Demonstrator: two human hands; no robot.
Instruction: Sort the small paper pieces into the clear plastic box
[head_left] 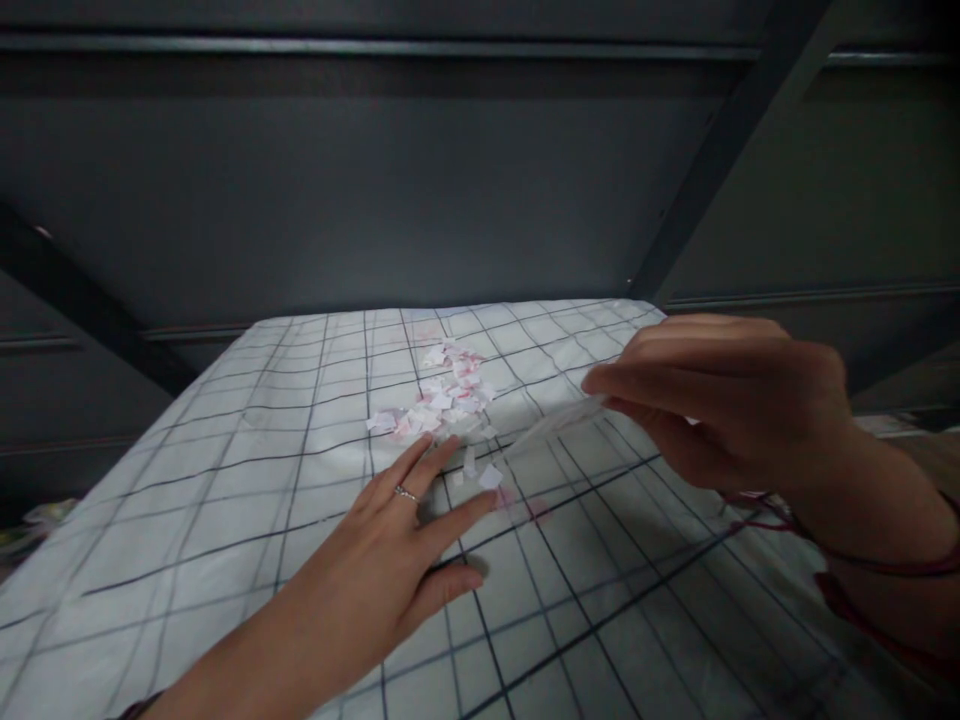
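Note:
A loose pile of small torn paper pieces (450,390), white with some pink and red, lies on the checked tablecloth (225,480). My left hand (397,540), with a ring on one finger, rests on the cloth at the near side of the pile. Its fingers are spread, and one fingertip is beside a white paper scrap (490,477). To the right, my right hand (720,400) is raised above the cloth with its fingers pinched. Between them is a thin translucent plastic piece (551,425) that slants down toward the scraps; its exact kind is unclear.
Dark grey panels (375,190) with metal rails rise directly behind the table. Faint pink stains (525,505) mark the cloth right of my left hand. At the lower left, beyond the table edge, some blurred objects (45,515) sit low down.

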